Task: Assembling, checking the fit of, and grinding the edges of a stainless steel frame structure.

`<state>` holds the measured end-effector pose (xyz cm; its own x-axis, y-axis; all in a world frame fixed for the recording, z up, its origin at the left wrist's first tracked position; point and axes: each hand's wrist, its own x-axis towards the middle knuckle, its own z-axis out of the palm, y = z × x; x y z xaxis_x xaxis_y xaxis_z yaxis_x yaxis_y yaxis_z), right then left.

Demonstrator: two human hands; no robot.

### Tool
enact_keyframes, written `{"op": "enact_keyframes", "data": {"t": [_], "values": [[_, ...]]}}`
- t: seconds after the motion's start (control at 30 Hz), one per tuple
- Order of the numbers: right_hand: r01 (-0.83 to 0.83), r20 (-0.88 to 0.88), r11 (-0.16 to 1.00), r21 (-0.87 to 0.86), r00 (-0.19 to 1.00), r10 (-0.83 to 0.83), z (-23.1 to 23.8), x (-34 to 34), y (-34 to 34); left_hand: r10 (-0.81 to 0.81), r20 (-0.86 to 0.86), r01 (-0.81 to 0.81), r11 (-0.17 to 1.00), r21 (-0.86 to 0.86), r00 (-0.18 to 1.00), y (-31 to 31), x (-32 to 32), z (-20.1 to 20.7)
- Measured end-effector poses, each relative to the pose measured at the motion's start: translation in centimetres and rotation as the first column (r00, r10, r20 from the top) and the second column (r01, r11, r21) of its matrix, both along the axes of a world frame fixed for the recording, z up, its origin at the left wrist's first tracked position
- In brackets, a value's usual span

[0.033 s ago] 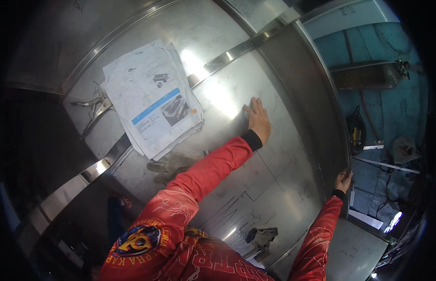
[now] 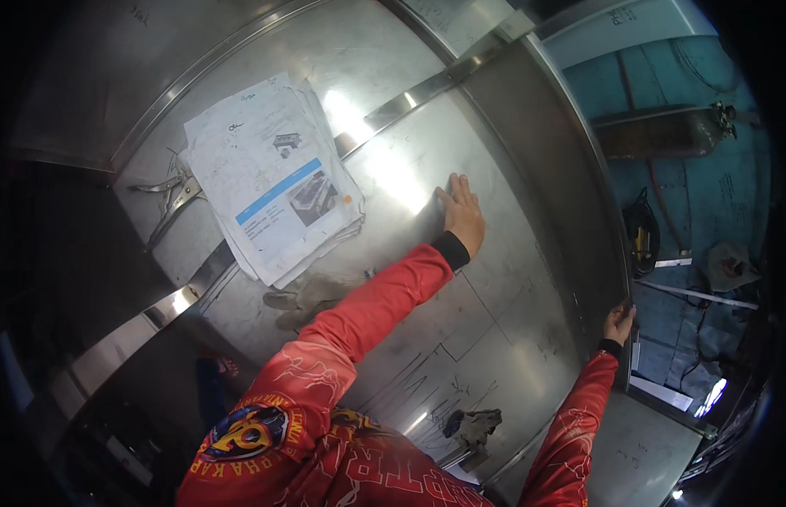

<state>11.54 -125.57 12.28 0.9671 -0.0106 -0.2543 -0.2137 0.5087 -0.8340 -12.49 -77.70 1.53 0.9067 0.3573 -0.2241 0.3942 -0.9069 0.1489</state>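
Note:
My left hand (image 2: 466,218) lies flat on a broad metal sheet (image 2: 511,329), its fingers stretched out and holding nothing. Farther right, my right hand (image 2: 618,323) grips the outer edge of a long metal panel (image 2: 549,160) that runs along the sheet's right side; its fingertips are partly hidden. A stack of printed papers (image 2: 262,186) rests on the metal to the left of my left hand. Partly under my left forearm is a pair of light work gloves (image 2: 304,296). Dark lines are drawn on the sheet between my arms.
Locking pliers (image 2: 180,198) lie beside the papers. A dark crumpled glove or rag (image 2: 473,425) sits close to my body. Beyond the panel, a gas cylinder (image 2: 659,135) and a plastic bag (image 2: 731,267) are on a bluish floor. A shiny metal strip (image 2: 410,101) crosses the far side.

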Motion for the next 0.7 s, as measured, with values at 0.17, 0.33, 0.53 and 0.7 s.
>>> {"op": "enact_keyframes", "data": {"t": [0.17,0.33,0.53,0.7], "values": [[0.044,0.005,0.999,-0.028,0.999,-0.044,-0.6,1.2,0.9,0.04,0.036,-0.04,0.999,-0.004,0.999,0.3,0.9,-1.5],[0.054,0.051,0.999,-0.001,0.997,-0.054,-1.2,1.4,2.6,0.03,0.123,-0.033,0.999,0.022,0.992,0.9,1.0,-2.2],[0.104,0.057,0.992,0.067,0.992,-0.108,-1.4,0.8,1.8,-0.187,-0.083,0.153,0.94,-0.305,0.979,2.2,4.1,7.3],[0.078,0.083,0.992,0.094,0.993,-0.086,-1.6,-1.6,5.2,0.596,0.609,0.231,0.589,-0.774,0.523,-1.2,9.1,13.6]]}}
